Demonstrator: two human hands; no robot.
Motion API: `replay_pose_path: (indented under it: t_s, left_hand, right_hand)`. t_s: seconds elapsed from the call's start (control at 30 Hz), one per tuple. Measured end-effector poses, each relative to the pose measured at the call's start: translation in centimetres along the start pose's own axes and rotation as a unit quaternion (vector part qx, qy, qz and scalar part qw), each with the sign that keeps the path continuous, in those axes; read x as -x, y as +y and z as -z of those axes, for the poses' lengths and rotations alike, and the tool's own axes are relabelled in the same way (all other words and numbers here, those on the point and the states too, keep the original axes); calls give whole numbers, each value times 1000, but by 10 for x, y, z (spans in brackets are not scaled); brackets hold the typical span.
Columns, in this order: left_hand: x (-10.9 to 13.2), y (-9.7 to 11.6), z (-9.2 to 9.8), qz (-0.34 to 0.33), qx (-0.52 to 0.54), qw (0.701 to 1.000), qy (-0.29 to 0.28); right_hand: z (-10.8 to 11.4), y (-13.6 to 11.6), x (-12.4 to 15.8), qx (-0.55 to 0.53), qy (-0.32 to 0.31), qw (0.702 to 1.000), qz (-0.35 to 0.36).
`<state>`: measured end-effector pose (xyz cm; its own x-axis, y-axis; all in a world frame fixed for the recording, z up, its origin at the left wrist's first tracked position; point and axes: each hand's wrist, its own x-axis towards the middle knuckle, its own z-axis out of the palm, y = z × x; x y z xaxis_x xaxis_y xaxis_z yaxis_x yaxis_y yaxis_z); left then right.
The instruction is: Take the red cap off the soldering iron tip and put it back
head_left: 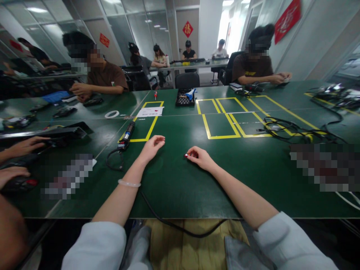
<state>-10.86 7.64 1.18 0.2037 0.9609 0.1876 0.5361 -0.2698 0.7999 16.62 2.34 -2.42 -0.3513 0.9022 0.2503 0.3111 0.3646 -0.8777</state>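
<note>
My right hand (200, 158) is over the green table, thumb and fingers pinched on a small red part with a shiny spot (186, 155). Its exact kind is too small to make out. To its left, my left hand (152, 148) hovers low above the tabletop with fingers loosely bent and nothing visible in them. A pale bracelet (129, 183) circles that wrist. Nearest to my left hand lies a black and silver cylindrical tool with a cord (128, 134), resting across a yellow tape outline. A black cable (182, 233) droops below the table edge in front of my lap.
Yellow tape rectangles (223, 137) mark the table (180, 187). A black tray (180, 102) holds a blue item. Tangled black cables (284, 129) lie at right; a white tape ring (111, 114) and paper sheet (150, 111) at left. A co-worker's hands (25, 148) are close by at left.
</note>
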Motion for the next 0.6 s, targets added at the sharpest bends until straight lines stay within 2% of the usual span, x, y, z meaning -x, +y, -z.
replay_pose_path:
  t_s: [0.07, 0.17, 0.23, 0.3, 0.37, 0.43, 0.6]
  left_hand:
    - [-6, -21, 33, 11, -160, 985, 69]
    - [-10, -51, 80, 91, -370, 915, 134]
    - [-11, -67, 107, 157, -436, 874, 142]
    - [-12, -80, 126, 206, -460, 856, 110]
    - [-13, -91, 137, 221, -461, 858, 54]
    - [-13, -98, 142, 205, -461, 863, 19]
    - [-9, -102, 139, 173, -468, 866, 39]
  right_hand:
    - [0, 0, 0, 7, -1, 1000, 0]
    - [0, 0, -1, 10, -3, 1000, -2]
    - [-1, 1, -1, 9, -5, 1000, -5]
    - [-1, 1, -1, 8, -6, 1000, -6]
    - [-1, 2, -1, 4, -9, 1000, -6]
    - [-2, 2, -1, 1, -11, 1000, -6]
    - [-1, 2, -2, 2, -3, 1000, -2]
